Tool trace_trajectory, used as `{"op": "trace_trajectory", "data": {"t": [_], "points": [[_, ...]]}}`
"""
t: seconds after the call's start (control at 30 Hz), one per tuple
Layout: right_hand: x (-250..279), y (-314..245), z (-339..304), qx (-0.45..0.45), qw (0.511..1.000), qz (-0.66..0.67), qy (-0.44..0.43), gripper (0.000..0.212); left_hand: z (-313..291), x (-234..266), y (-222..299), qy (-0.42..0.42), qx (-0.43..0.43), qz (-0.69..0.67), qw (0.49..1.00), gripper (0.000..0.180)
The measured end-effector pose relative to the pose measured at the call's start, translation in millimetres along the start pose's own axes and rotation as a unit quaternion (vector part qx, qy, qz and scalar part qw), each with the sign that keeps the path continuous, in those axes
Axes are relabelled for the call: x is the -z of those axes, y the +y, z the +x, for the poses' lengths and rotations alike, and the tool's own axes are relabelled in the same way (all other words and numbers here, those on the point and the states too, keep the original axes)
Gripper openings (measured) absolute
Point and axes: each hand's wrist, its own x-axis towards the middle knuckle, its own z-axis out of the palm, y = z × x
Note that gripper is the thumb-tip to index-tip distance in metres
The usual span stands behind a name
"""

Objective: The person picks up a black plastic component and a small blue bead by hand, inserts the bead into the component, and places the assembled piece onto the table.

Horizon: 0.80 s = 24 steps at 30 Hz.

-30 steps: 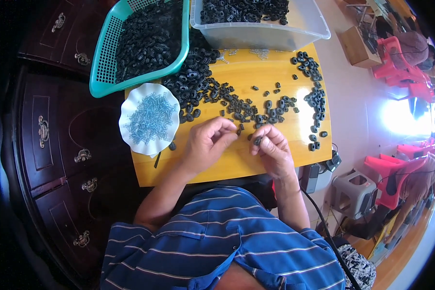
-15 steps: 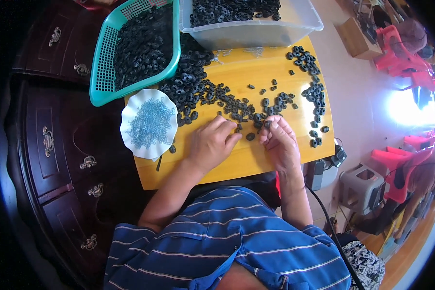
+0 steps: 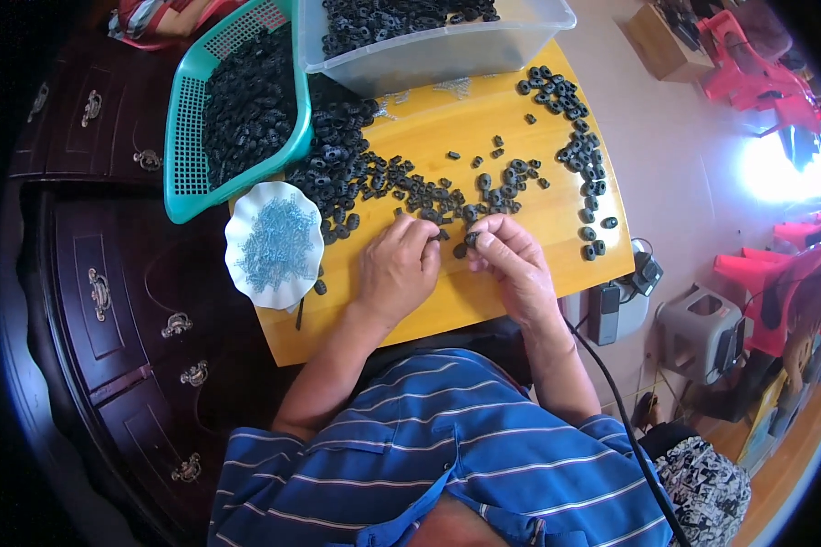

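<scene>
My right hand [image 3: 513,264] pinches a black oval cord lock [image 3: 472,239] between thumb and fingertips, just over the table's near middle. Beside it on the left, my left hand [image 3: 400,264] is closed, palm down, thumb against the curled index finger. Small dark plastic shows at its fingertips, but what they grip is hidden. Loose small black plastic pieces [image 3: 420,194] lie just beyond both hands. A few oval black parts [image 3: 506,187] sit past the right hand. A white scalloped dish [image 3: 237,232] of small pale-blue, spring-like pieces [image 3: 278,242] stands left of my left hand.
A green basket [image 3: 184,155] and a clear plastic bin [image 3: 447,59], both holding black parts, stand at the table's far side. Black cord locks [image 3: 586,164] line the right side of the yellow table [image 3: 420,324]. Dark drawers stand left; a grey stool [image 3: 702,333] is right.
The view has shifted slightly. My left thumb has drawn in against the index finger. My right hand still pinches the cord lock and has come a little nearer the left.
</scene>
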Motion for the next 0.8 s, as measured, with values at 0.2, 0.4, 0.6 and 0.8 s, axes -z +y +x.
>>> {"op": "trace_trajectory", "data": {"t": [0.2,0.4,0.6,0.8], "points": [[-2,4,1,-0.006,1.000,-0.010,-0.011,0.013,-1,1,-2,0.031,-0.020,-0.003,0.999,0.013],[-4,2,0,-0.007,1.000,-0.018,-0.023,0.014,-13,10,-2,0.025,0.102,-0.216,0.971,0.009],[-4,3,-3,-0.007,0.999,-0.016,-0.029,0.014,-16,26,-1,-0.043,0.157,-0.435,0.885,0.011],[-4,2,-4,-0.023,0.998,0.015,-0.057,0.014,-11,37,6,-0.070,0.170,-0.546,0.817,0.008]]}}
